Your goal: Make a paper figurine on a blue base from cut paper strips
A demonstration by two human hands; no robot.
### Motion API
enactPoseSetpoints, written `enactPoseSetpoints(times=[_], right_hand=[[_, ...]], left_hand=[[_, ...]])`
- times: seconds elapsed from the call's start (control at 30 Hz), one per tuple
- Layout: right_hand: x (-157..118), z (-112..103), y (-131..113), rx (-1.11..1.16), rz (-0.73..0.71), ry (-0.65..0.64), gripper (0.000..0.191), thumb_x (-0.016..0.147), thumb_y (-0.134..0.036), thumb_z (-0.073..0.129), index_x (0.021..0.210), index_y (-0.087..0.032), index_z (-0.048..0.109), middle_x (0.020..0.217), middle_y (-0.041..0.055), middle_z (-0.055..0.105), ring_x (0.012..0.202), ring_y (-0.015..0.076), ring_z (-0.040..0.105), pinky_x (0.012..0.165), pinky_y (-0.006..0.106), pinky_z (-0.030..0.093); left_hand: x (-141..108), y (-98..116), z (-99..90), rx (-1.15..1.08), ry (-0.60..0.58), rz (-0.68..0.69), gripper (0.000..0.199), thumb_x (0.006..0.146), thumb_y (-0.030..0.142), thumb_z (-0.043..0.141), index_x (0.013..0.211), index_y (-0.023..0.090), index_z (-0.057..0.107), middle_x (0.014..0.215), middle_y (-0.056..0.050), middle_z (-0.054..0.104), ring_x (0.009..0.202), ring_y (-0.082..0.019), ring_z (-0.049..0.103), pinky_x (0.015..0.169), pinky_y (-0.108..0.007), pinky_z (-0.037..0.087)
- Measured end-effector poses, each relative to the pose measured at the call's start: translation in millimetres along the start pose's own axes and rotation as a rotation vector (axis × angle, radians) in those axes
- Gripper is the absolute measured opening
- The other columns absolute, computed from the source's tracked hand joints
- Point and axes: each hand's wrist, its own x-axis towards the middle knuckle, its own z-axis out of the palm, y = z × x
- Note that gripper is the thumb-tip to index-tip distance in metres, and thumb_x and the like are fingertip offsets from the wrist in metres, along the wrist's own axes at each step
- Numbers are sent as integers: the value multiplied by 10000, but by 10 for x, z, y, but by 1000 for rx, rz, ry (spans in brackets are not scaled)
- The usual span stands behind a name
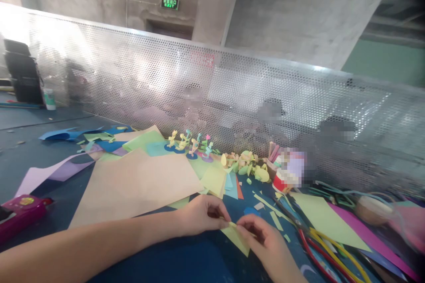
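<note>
A small piece of yellow-green paper (239,241) is between my hands, low in the middle of the head view. My left hand (203,216) pinches its upper left edge with thumb and forefinger. From the other side, my right hand (260,238) pinches the top edge, fingers close to those of the left. The paper's lower corner hangs free, pointing down and right. Behind my left hand lies a large beige sheet (142,181), and past it a pale yellow sheet (214,180). Light green paper scraps (276,220) lie beside my right hand.
Red-handled pliers (310,247) and yellow-handled scissors (335,247) lie at the right. Small paper figures (192,148) and yellow paper shapes (245,163) stand before a perforated metal screen (159,75). A magenta device (23,214) sits at the left, near purple paper (56,172).
</note>
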Motion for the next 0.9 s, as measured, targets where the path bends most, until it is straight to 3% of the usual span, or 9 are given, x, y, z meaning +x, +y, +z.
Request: enactPoseSetpoints(times=[0.53,0.9], right_hand=[[-20,9,2,-91,-33,24,240,820,-426,499,808,-198,571,740,14,613,695,157,586,624,206,464],[-19,52,17,-119,-79,125,255,777,-468,544,759,-221,605,712,1,644,661,140,617,611,159,478]], left_hand=[[-1,46,-4,62,30,-43,229,681,320,673,824,142,654,665,10,591,595,-86,530,599,-200,411],[-3,15,-8,-146,-36,-119,318,640,410,693,797,141,634,681,6,613,575,-122,620,658,-279,488]])
